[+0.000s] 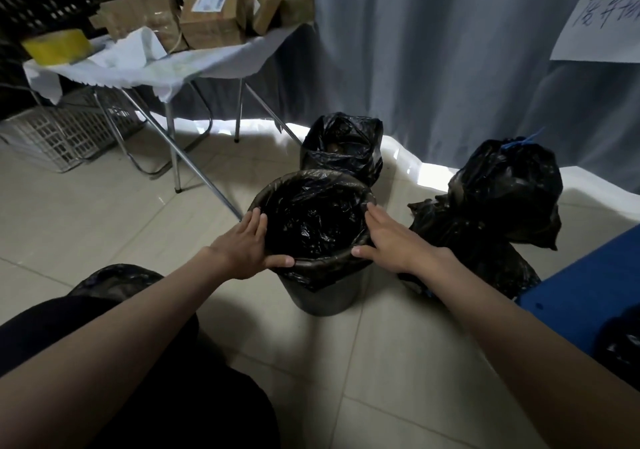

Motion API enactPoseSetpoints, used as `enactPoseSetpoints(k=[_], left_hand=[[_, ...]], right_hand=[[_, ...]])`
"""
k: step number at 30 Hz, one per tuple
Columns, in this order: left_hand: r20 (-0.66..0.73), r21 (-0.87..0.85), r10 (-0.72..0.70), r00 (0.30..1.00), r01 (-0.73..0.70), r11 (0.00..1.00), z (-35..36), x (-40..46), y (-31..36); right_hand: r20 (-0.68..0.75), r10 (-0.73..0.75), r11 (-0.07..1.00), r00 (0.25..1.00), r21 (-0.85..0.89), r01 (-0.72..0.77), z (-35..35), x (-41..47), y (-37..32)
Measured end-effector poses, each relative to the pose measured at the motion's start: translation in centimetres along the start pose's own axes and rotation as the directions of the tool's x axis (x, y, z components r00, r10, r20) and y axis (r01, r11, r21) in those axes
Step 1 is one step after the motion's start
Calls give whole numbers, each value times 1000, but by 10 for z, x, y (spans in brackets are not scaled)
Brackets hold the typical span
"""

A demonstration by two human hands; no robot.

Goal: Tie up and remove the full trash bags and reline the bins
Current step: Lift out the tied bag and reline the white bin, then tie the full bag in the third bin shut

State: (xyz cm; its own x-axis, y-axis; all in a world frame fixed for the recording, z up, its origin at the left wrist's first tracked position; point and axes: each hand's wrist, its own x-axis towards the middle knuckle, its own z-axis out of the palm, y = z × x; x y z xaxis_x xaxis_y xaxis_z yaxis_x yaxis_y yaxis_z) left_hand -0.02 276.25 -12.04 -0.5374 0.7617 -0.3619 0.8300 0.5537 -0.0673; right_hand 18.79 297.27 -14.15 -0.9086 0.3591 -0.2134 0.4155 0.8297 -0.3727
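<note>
A round grey bin [323,298] stands on the tiled floor in the middle, lined with a black bag [311,220] whose edge is folded over the rim. My left hand [247,246] lies flat against the left of the rim, thumb on the near edge. My right hand [391,240] presses the right side of the rim with straight fingers. Behind it is a second bin with an open black bag [343,145]. A tied full black bag [505,188] with a blue tie sits at the right on another black bag [467,258].
A folding table [173,70] with cardboard boxes [214,12] and a yellow tape roll [57,44] stands at the back left, with a white crate [59,136] under it. Grey curtains hang behind. A blue surface [588,296] is at the right edge. Another black bag [117,280] lies near my knee.
</note>
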Motion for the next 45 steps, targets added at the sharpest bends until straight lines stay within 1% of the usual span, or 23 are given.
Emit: enactPoseSetpoints(k=[3, 8, 13, 15, 17, 18, 19, 21, 23, 25, 27, 29, 32, 35, 37, 41, 43, 45], left_hand=[[-52, 50, 17, 999, -14, 999, -2, 19, -7], [-83, 109, 20, 996, -11, 994, -11, 57, -16], [-83, 174, -39, 996, 53, 983, -19, 90, -23], [-92, 161, -84, 992, 98, 982, -20, 96, -22], [-136, 97, -119, 984, 133, 986, -17, 94, -19], [-172, 64, -126, 977, 138, 988, -13, 90, -17], [-216, 38, -125, 968, 136, 990, -9, 84, -16], [-289, 15, -125, 949, 135, 991, -3, 68, -17], [-302, 8, -144, 942, 154, 988, -1, 47, -27], [-303, 11, -186, 935, 199, 980, 2, 22, -48], [-306, 22, -237, 922, 256, 967, 7, -4, -74], [-290, 35, -299, 909, 322, 946, 13, -31, -102], [-274, 0, -395, 877, 410, 912, 22, -73, -139], [-257, -63, -484, 836, 485, 872, 33, -116, -169], [-202, -97, -552, 809, 544, 833, 44, -141, -186], [-33, -168, -678, 735, 664, 728, 69, -183, -206], [58, -183, -711, 701, 708, 683, 82, -199, -211], [130, -197, -717, 685, 727, 658, 92, -209, -214]], right_hand=[[-42, 26, 999, 999, 48, -24, 1, 18, 3], [-98, 67, 985, 993, 162, -50, 1, 45, 13], [-127, 117, 974, 985, 207, -89, -3, 77, 13], [-122, 146, 973, 982, 198, -120, -7, 86, 10], [-114, 179, 972, 977, 173, -158, -10, 91, 6], [-132, 192, 972, 972, 159, -171, -10, 91, 3], [-182, 199, 974, 963, 149, -173, -9, 89, -1], [-330, 187, 976, 925, 166, -138, -4, 84, -13], [-428, 134, 982, 894, 176, -63, 2, 79, -34], [-453, 36, 991, 891, 129, 26, 11, 75, -62], [-434, -61, 990, 899, 92, 111, 20, 70, -91], [-385, -136, 983, 913, 65, 174, 30, 64, -119], [-251, -187, 975, 950, 69, 210, 47, 52, -162], [-131, -221, 968, 966, 92, 234, 64, 39, -203], [-77, -235, 964, 969, 113, 242, 76, 32, -228], [-17, -215, 966, 976, 142, 216, 93, 23, -270], [20, -190, 975, 982, 119, 187, 102, 20, -284], [48, -162, 983, 986, 101, 156, 110, 17, -294]])
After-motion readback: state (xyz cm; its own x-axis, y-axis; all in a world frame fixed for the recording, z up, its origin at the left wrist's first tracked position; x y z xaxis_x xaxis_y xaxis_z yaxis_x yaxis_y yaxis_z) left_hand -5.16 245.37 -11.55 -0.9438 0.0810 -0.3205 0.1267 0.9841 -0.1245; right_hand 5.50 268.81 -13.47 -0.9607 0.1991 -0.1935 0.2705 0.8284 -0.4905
